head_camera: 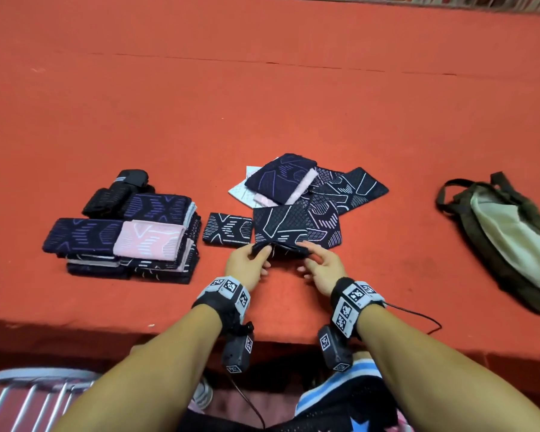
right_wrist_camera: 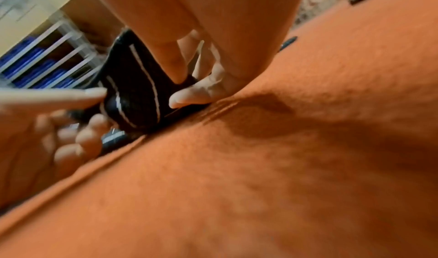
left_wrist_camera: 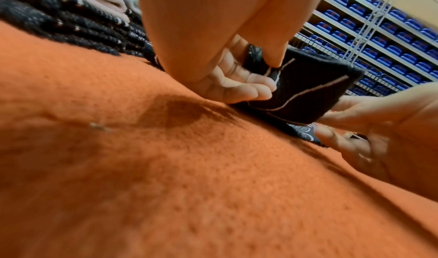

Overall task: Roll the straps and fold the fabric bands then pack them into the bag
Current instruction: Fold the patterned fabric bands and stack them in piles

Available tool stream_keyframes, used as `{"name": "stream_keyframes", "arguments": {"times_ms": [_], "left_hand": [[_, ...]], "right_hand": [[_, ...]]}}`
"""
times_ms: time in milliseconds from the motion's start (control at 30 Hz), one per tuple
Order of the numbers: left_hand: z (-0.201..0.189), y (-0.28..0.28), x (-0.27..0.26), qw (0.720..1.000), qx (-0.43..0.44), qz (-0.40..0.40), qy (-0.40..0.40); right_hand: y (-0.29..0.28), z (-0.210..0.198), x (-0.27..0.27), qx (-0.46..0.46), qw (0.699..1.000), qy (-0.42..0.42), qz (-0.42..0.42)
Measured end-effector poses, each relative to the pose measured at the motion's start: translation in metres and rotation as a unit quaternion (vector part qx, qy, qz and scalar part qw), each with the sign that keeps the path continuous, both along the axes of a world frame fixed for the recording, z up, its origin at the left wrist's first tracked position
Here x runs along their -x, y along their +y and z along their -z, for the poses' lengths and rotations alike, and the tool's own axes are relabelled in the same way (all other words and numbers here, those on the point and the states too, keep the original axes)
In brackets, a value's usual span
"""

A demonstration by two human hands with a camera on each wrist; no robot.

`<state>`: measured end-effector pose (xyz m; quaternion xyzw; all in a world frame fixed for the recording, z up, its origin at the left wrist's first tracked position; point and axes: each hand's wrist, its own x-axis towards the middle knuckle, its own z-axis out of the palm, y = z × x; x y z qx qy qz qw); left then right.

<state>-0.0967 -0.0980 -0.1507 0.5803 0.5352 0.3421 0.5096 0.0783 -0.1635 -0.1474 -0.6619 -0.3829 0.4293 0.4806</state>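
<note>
Orange felt covers the bench (head_camera: 293, 98), and the dark band (head_camera: 278, 229) with white lines lies near its front edge, its near edge lifted off the felt. The left hand (head_camera: 247, 265) pinches the band's near left corner, thumb on top and fingers (left_wrist_camera: 239, 86) curled under it. The right hand (head_camera: 323, 269) grips the near right corner the same way, thumb above and fingers (right_wrist_camera: 189, 95) tucked beneath. In the wrist views the held edge stands up between the two hands.

Just left of this band lies a small folded band (head_camera: 228, 229), dark with white lines. Behind and to the right is a loose heap (head_camera: 312, 185) of unfolded bands, dark blue, black and pale pink, overlapping one another; the held band's far end overlaps that heap. Further left stands a stack of folded bands (head_camera: 128, 241), dark ones with purple lines and a pink one on top, with rolled black straps (head_camera: 119, 191) at its far side. The bag (head_camera: 505, 241), dark olive with a pale lining, lies well apart on the right of the bench, its mouth open and its handles spread on the felt.
</note>
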Motion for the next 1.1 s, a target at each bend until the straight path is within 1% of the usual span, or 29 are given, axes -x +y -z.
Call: {"name": "stream_keyframes", "arguments": {"times_ms": [67,100,167,200,267,367,500,600,767,900,1000,1100], "left_hand": [[0.003,0.001,0.004,1.000,-0.023,-0.001,0.018],[0.007,0.002,0.006,0.998,-0.047,-0.004,0.043],[0.013,0.003,0.010,0.993,-0.087,-0.014,0.085],[0.015,0.003,0.011,0.993,-0.085,-0.016,0.085],[0.017,0.002,0.014,0.997,-0.062,0.001,0.053],[0.015,-0.003,0.020,0.999,-0.028,0.030,0.034],[0.017,-0.011,0.026,1.000,-0.014,0.011,0.019],[0.019,-0.017,0.030,1.000,-0.008,0.016,0.011],[0.026,-0.018,0.032,1.000,0.002,0.009,0.024],[0.027,-0.018,0.030,0.997,-0.033,0.008,0.066],[0.026,-0.015,0.029,0.996,-0.044,0.027,0.075],[0.026,-0.014,0.029,0.994,-0.054,0.038,0.086]], "right_hand": [[-0.003,0.001,0.003,0.008,0.999,-0.036,-0.035],[-0.004,0.001,0.004,0.016,0.998,-0.048,-0.041],[-0.005,0.002,0.005,0.025,0.998,-0.045,-0.020],[-0.005,0.004,0.005,0.030,0.999,-0.039,-0.004],[-0.005,0.009,0.006,0.036,0.999,-0.038,0.016],[-0.009,0.009,0.009,0.038,0.997,-0.062,0.024],[-0.012,0.016,0.008,0.053,0.995,-0.070,0.035],[-0.015,0.029,0.007,0.054,0.995,-0.076,0.044],[-0.013,0.030,0.005,0.055,0.995,-0.063,0.056],[-0.013,0.029,0.008,0.049,0.991,-0.082,0.092],[-0.013,0.028,0.008,0.027,0.992,-0.093,0.081],[-0.011,0.030,0.005,0.024,0.992,-0.097,0.071]]}}
